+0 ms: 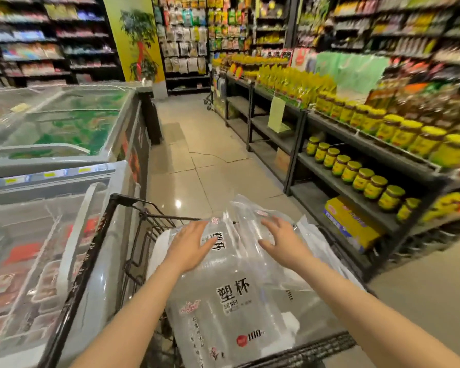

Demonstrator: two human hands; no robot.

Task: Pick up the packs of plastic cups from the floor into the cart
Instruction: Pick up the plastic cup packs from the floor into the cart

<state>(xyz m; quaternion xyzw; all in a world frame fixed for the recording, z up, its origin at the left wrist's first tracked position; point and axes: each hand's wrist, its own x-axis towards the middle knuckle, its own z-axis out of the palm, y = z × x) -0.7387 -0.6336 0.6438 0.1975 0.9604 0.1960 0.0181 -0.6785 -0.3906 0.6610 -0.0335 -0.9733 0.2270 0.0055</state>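
Where open hands (190, 244) rest, cup packs (231, 306) lengthwise in cart (96, 251).

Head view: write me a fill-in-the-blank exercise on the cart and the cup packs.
1. The packs of plastic cups lie in the ____.
2. Both hands, the left hand and the right hand, rest with spread fingers on the ____.
3. To the left of the cart stand glass-topped ____.
4. The jars on the right shelf have ____ lids.

Missing words: cart; packs; freezers; yellow
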